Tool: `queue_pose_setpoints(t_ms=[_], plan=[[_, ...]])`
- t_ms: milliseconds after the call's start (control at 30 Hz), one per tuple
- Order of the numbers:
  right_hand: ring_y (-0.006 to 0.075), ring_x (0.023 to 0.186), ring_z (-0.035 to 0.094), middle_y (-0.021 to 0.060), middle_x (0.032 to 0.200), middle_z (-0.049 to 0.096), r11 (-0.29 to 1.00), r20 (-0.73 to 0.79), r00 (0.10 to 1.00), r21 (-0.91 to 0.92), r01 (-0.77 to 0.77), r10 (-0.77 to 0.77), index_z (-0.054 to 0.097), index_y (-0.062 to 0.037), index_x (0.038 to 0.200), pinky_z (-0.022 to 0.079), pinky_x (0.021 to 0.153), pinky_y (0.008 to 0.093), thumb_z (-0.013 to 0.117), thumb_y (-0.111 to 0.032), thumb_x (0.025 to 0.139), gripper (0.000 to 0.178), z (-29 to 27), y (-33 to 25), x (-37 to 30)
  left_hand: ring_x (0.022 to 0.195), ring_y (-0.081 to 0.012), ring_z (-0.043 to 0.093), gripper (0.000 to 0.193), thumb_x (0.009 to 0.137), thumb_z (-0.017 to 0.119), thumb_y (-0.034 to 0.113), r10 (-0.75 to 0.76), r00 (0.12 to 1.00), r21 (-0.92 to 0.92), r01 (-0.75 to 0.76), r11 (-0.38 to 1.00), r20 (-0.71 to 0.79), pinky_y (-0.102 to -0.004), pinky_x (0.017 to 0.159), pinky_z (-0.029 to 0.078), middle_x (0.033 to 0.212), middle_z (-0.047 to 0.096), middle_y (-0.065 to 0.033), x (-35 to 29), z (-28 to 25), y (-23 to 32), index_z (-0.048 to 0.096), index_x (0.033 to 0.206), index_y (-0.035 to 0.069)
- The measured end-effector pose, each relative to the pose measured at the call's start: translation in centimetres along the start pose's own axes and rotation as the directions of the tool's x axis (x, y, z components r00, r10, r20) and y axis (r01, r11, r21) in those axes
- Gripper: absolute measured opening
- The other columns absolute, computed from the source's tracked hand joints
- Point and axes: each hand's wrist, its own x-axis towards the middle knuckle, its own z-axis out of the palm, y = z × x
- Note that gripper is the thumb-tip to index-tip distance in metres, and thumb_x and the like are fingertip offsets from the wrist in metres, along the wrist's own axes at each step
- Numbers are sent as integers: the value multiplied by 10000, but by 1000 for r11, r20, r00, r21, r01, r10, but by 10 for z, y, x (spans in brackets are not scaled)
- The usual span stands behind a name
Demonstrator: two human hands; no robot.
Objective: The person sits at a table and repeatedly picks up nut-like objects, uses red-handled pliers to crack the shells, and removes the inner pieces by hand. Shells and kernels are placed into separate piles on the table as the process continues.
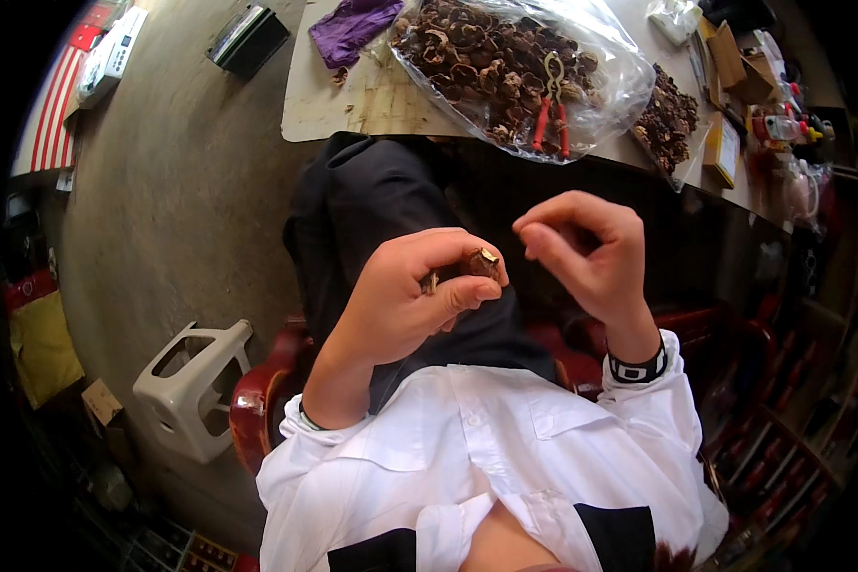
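Above my lap, my left hand (415,286) is closed with a small brown nut (483,262) between thumb and forefinger. A pale yellow patch shows on the nut's top, where the shell looks broken. Another small light-brown bit (430,283) peeks out from within the same hand. Just to the right, apart from the nut, my right hand (591,248) is raised with fingers curled and thumb near the forefinger in a pinch. Whatever those fingertips hold, if anything, is too small to make out.
On the table (353,105) ahead lies a clear plastic bag (629,71) of brown shells (477,57), with red-handled pliers (551,110) on top. A purple cloth (353,30) is left of it, a shell pile (665,119) right. A white stool (195,386) stands on the left.
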Motion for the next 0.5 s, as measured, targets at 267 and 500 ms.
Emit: queue_pose_setpoints(t_ms=[267, 500], plan=[[19, 472, 433, 14, 680, 643, 996, 48, 997, -60, 65, -62, 704, -28, 838, 289, 420, 183, 730, -60, 764, 85, 3, -19, -7, 648, -239, 562, 237, 770, 727, 125, 252, 962, 504, -164, 848, -110, -285, 580, 434, 753, 578, -107, 4, 10, -1, 611, 934, 0], [20, 488, 454, 17, 691, 654, 995, 10, 996, -55, 84, -84, 700, -29, 823, 315, 432, 177, 725, -42, 750, 78, 9, -18, -6, 625, -218, 555, 186, 779, 698, 81, 414, 908, 752, -231, 617, -60, -287, 552, 426, 728, 566, -98, 5, 14, -1, 625, 929, -2]])
